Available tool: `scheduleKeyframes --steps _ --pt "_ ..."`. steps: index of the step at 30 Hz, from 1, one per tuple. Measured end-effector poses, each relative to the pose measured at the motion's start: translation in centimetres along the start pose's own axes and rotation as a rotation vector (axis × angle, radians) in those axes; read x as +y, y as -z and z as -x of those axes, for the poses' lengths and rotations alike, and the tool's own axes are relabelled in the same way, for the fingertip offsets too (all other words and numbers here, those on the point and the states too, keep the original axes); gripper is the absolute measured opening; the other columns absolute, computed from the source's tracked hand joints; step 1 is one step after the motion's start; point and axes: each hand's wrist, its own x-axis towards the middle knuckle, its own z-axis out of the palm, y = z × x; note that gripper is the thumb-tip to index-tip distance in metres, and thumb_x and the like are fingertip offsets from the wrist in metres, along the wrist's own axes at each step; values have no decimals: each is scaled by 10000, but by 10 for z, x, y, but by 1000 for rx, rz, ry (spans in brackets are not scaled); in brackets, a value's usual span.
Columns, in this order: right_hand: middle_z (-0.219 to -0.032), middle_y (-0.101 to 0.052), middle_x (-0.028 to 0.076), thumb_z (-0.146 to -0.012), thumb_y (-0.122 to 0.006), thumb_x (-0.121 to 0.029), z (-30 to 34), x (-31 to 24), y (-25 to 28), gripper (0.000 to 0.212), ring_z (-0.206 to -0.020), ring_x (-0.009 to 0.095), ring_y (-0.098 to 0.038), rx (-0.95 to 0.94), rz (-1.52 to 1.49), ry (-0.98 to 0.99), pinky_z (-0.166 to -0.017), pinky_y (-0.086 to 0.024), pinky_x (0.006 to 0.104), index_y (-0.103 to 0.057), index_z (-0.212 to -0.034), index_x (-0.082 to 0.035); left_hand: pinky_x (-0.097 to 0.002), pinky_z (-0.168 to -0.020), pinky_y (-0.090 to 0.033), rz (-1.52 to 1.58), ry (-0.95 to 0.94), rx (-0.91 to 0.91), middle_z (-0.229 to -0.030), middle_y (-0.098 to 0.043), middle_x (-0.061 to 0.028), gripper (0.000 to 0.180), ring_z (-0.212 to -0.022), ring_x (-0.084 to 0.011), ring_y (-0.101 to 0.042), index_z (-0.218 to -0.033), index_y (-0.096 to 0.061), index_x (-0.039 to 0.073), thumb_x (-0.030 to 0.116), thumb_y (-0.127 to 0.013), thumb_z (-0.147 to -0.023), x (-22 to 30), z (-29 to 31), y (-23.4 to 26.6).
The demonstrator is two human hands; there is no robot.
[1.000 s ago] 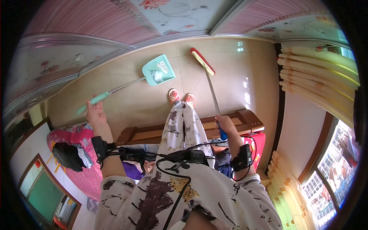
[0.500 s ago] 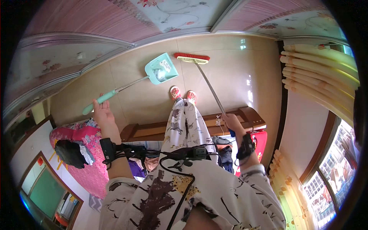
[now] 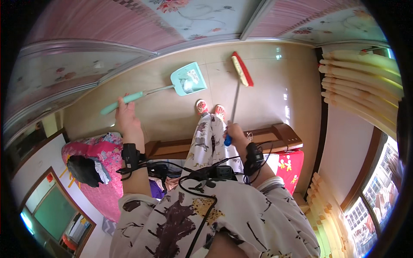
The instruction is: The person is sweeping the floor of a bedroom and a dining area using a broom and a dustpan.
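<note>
My left hand (image 3: 127, 114) is closed round the pale green handle of a dustpan (image 3: 180, 88), whose pan rests on the tiled floor ahead of my feet. Crumpled whitish, clear litter (image 3: 188, 83) lies inside the pan. In front of my lap, my right hand (image 3: 236, 132) grips a broom (image 3: 236, 101) near the blue end of its grey metal stick. The broom head, cream with red bristles, is to the right of the dustpan, apart from it, and slants across the floor.
Floral sliding wardrobe doors (image 3: 202, 19) line the far side. Behind my legs runs a brown wooden bed edge (image 3: 275, 134). A pink bed cover (image 3: 99, 189) with dark clothes (image 3: 85, 170) is at left; cream curtains (image 3: 361, 81) hang at right. Black cables (image 3: 200, 175) cross my lap.
My right hand has moved left toward my middle. The broom head has moved right, away from the dustpan, and turned from crosswise to steeply slanted. The dustpan appears slightly farther right in view.
</note>
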Motion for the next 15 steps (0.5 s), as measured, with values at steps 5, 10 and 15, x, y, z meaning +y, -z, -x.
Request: scheduleKeyframes --steps 5,10,15 --pt "-531 -412 29 -906 -427 -297 40 3 -49 251 -391 162 -410 -81 257 -182 -359 -369 296 -427 -793 -72 -363 -928 -408 6 -5 26 -1081 -546 -152 366 -989 -235 -553 -1149 -435 -14 219 -540 -887 1 6 -11" --pt "-526 -370 4 -921 -396 -313 87 -36 -46 281 -383 120 -363 -268 310 -226 -341 -309 268 -405 -775 -73 -390 -961 -369 6 24 4 -1085 -541 -134 395 -1013 -231 -540 -1155 -418 -3 245 -556 -880 6 -6 10" --pt "-503 -403 36 -913 -406 -315 91 -39 -31 324 -341 160 -392 -137 581 -11 -329 -320 286 -431 -753 -35 -404 -988 -338 23 7 24 -1112 -526 -134 435 -1060 -236 -513 -1170 -398 -6 256 -571 -870 3 -2 17"
